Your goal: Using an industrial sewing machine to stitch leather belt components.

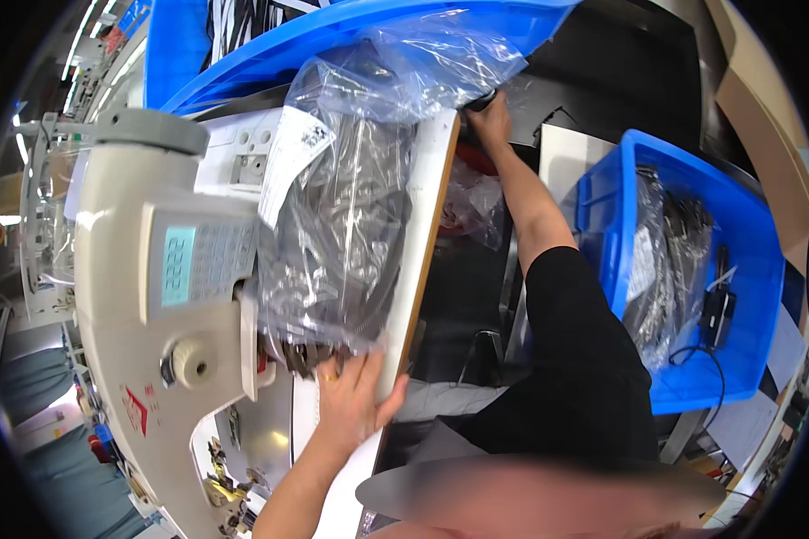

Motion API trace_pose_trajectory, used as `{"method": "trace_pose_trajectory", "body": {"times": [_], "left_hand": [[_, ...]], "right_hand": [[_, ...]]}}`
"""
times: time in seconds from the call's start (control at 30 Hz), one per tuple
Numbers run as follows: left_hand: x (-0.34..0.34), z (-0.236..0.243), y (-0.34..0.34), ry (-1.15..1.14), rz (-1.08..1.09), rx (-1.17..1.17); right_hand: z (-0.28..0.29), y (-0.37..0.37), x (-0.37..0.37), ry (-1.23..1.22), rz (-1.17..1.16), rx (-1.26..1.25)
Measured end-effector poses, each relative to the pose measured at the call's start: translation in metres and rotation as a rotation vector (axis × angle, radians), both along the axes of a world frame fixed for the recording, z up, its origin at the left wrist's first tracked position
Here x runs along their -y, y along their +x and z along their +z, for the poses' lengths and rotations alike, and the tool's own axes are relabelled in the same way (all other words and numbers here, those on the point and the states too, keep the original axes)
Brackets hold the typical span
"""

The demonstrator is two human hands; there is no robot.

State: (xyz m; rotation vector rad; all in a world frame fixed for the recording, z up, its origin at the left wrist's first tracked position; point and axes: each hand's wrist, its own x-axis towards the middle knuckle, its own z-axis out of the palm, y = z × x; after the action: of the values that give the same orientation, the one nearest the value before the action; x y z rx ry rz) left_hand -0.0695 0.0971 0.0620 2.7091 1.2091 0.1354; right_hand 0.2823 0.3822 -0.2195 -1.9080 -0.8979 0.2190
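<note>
A clear plastic bag with dark, folded-looking contents lies along the white table beside the sewing machine. A white printed sheet rests on its left side. My left hand is at the bag's near end, where dark brown pieces show. Its fingertips touch that end and its thumb stands apart. My right hand reaches out to the table's far right corner, its fingers closed round a small black thing next to the bag's loose far end. What that black thing is cannot be made out.
A pale sewing machine with a lit display fills the left. Across the far side runs a large blue bin holding black and white strips. To the right, a blue crate contains bagged dark goods and a black cable device.
</note>
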Motion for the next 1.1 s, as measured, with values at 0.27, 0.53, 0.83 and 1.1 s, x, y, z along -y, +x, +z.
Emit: {"method": "trace_pose_trajectory", "body": {"times": [0.27, 0.53, 0.83, 1.1], "left_hand": [[-0.012, 0.01, 0.013, 0.007, -0.032, -0.066], [-0.014, 0.005, 0.011, -0.042, -0.043, -0.008], [-0.008, 0.004, 0.01, -0.046, 0.013, -0.028], [0.0, -0.001, 0.006, 0.099, 0.041, 0.032]], "right_hand": [[-0.021, 0.001, -0.061, -0.111, -0.023, -0.259], [-0.031, 0.008, -0.075, -0.109, 0.025, -0.262], [0.005, -0.045, -0.031, -0.376, 0.25, -0.18], [0.048, -0.069, -0.034, -0.487, 0.54, 0.12]]}}
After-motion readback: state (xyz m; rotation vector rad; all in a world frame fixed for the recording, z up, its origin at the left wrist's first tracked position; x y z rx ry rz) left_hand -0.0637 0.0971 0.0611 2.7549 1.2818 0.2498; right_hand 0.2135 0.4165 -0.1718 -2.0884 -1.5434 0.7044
